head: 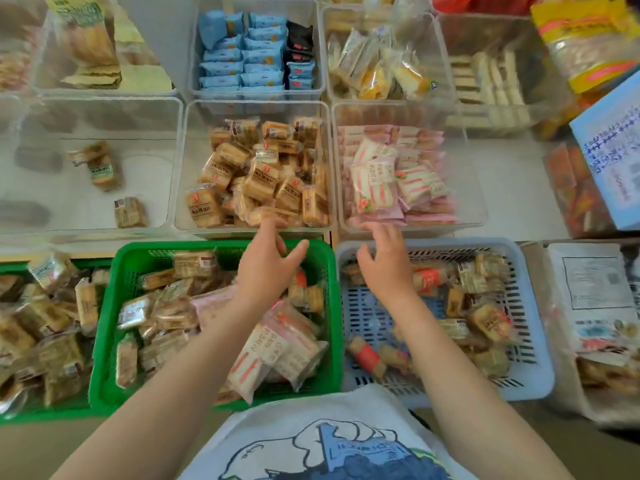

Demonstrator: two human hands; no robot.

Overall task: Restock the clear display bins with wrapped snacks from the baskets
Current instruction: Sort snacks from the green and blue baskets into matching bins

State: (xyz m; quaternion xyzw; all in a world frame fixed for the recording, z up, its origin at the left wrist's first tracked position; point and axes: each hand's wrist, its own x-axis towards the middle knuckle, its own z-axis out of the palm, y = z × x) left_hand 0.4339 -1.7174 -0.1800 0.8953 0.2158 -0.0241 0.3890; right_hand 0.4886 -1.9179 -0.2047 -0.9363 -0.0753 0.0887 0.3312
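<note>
Both hands hover empty with fingers loosely spread: the left hand [268,261] over the green basket [104,327], the right hand [386,259] over the blue basket [530,344]. At 12 o'clock from each sit the tan-snack bin [181,174] and pink-snack bin [476,188].

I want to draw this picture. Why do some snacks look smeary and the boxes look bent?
Head view: the left hand and right hand are smeared by motion, and so are the snacks in the far-left green basket; the wide lens bows the rim of the clear bin and stretches the corners; the light is soft and even, without hard shadows.
</note>
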